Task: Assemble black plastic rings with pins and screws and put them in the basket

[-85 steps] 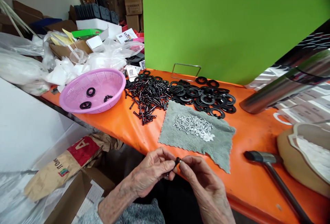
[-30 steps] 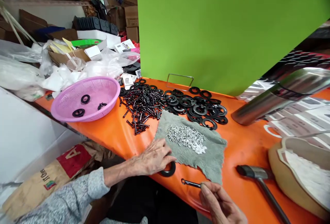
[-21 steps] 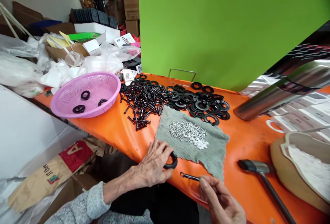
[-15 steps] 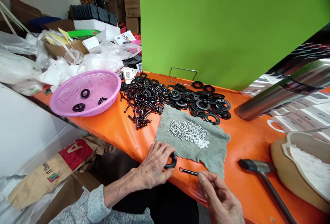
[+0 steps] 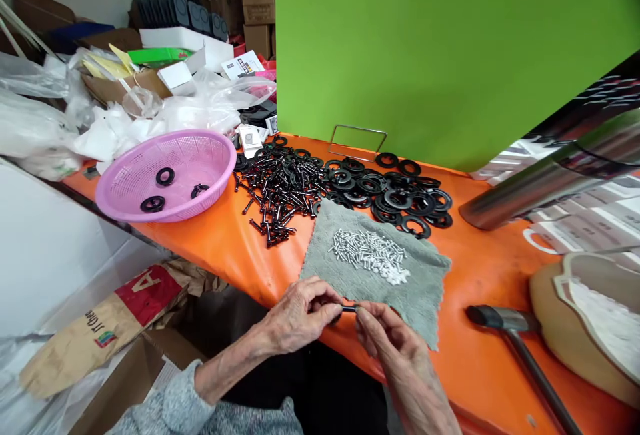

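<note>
Table, orange, w/ grey cloth just beyond the fingers. Left hand and right hand meet fingertip to fingertip at the near edge, both pinched shut on a small black pin. Looks like the joining step; next prob. needs pushing it straight in. Pin's long axis lies left-right, ends hidden by fingers.
</note>
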Action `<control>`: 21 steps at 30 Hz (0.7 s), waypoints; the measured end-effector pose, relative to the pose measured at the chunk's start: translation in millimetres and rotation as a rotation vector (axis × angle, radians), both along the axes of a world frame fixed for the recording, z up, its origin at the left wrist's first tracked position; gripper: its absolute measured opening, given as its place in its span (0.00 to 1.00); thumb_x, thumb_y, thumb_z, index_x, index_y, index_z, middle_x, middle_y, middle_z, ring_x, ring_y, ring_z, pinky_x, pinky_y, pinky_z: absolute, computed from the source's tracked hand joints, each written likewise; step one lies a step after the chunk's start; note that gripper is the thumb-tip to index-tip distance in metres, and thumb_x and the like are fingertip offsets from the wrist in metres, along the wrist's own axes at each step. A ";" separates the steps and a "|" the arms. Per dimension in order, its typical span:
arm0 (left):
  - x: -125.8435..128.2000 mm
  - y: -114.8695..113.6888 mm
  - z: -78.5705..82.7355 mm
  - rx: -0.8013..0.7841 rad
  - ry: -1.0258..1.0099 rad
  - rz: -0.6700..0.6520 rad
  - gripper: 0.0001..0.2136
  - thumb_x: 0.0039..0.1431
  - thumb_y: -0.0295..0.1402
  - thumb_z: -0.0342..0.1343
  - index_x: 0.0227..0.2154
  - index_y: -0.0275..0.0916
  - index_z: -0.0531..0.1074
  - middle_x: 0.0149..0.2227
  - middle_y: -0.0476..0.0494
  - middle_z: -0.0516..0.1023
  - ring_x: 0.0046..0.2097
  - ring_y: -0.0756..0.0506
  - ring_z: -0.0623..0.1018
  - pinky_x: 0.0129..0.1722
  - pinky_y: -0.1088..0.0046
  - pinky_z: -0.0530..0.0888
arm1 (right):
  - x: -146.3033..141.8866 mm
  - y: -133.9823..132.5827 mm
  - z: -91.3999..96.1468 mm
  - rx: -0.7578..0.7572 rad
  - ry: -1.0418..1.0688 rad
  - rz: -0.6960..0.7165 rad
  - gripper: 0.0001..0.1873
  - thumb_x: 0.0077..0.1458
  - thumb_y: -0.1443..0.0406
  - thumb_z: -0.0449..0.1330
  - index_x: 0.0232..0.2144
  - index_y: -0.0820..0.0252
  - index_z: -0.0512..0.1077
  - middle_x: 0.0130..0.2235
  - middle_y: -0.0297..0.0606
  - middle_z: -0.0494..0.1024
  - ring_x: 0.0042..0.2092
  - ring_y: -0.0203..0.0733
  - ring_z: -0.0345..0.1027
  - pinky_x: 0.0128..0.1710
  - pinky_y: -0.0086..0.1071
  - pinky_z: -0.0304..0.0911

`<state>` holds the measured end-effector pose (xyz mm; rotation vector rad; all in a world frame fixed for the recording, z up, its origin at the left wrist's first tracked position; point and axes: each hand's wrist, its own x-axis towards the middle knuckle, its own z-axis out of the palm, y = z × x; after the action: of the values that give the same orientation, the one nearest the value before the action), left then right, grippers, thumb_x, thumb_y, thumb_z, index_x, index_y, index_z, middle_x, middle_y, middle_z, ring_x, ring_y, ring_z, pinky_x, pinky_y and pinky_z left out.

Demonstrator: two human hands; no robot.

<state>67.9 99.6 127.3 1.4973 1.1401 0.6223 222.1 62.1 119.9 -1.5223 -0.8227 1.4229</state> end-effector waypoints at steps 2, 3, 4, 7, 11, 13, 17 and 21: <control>-2.6 2.4 -1.2 0.009 0.012 -0.002 0.05 0.58 0.27 0.53 0.33 0.33 0.74 0.30 0.50 0.68 0.28 0.53 0.65 0.29 0.78 0.64 | 3.9 5.2 1.2 0.026 -0.045 0.117 0.23 0.47 0.46 0.64 0.31 0.59 0.71 0.23 0.29 0.65 0.24 0.31 0.56 0.24 0.26 0.54; -4.1 3.7 -1.2 0.017 0.024 -0.007 0.05 0.58 0.28 0.54 0.34 0.33 0.74 0.30 0.50 0.67 0.28 0.53 0.65 0.29 0.78 0.64 | 6.2 8.0 1.8 0.040 -0.067 0.160 0.23 0.47 0.46 0.63 0.31 0.59 0.71 0.22 0.28 0.65 0.24 0.31 0.55 0.24 0.27 0.53; -5.6 5.3 -0.7 0.029 0.036 -0.015 0.05 0.58 0.28 0.54 0.34 0.34 0.74 0.30 0.50 0.67 0.28 0.53 0.65 0.29 0.78 0.64 | 8.7 11.1 2.5 0.051 -0.084 0.190 0.23 0.47 0.45 0.63 0.30 0.59 0.71 0.22 0.28 0.65 0.24 0.31 0.55 0.24 0.27 0.53; -9.4 11.3 3.7 0.074 0.055 -0.049 0.04 0.58 0.29 0.56 0.33 0.34 0.74 0.30 0.51 0.67 0.29 0.53 0.66 0.30 0.78 0.64 | 16.2 21.3 4.8 0.099 -0.138 0.269 0.21 0.48 0.46 0.62 0.29 0.58 0.70 0.23 0.29 0.66 0.25 0.33 0.58 0.25 0.27 0.55; -12.6 17.6 5.6 0.216 0.113 -0.108 0.02 0.59 0.25 0.54 0.31 0.35 0.71 0.31 0.50 0.68 0.32 0.52 0.68 0.35 0.77 0.67 | 26.6 32.4 2.1 0.268 -0.341 0.458 0.18 0.54 0.49 0.58 0.28 0.58 0.70 0.23 0.30 0.68 0.26 0.34 0.61 0.25 0.28 0.58; -13.6 17.5 1.1 0.301 0.160 -0.150 0.03 0.61 0.25 0.53 0.32 0.36 0.70 0.32 0.49 0.69 0.35 0.50 0.69 0.38 0.76 0.68 | 29.9 34.0 -3.4 0.379 -0.479 0.533 0.15 0.57 0.52 0.56 0.29 0.57 0.70 0.24 0.31 0.70 0.26 0.35 0.63 0.26 0.28 0.59; -14.5 13.4 -11.8 0.439 0.296 -0.225 0.03 0.63 0.25 0.50 0.35 0.35 0.68 0.35 0.45 0.70 0.39 0.47 0.71 0.41 0.72 0.69 | 30.3 29.5 -19.1 0.555 -0.643 0.567 0.09 0.61 0.60 0.54 0.32 0.56 0.70 0.27 0.31 0.73 0.28 0.35 0.67 0.30 0.28 0.62; -14.7 11.0 -17.8 0.474 0.409 -0.253 0.03 0.64 0.26 0.50 0.35 0.35 0.68 0.37 0.44 0.70 0.40 0.46 0.71 0.42 0.71 0.70 | 28.7 24.7 -31.6 0.718 -0.747 0.578 0.07 0.64 0.66 0.50 0.36 0.55 0.68 0.31 0.33 0.73 0.32 0.36 0.69 0.33 0.28 0.63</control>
<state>53.2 110.6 109.5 2.2128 1.1232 0.4372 250.8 86.8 88.4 -1.2524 -2.0937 0.7062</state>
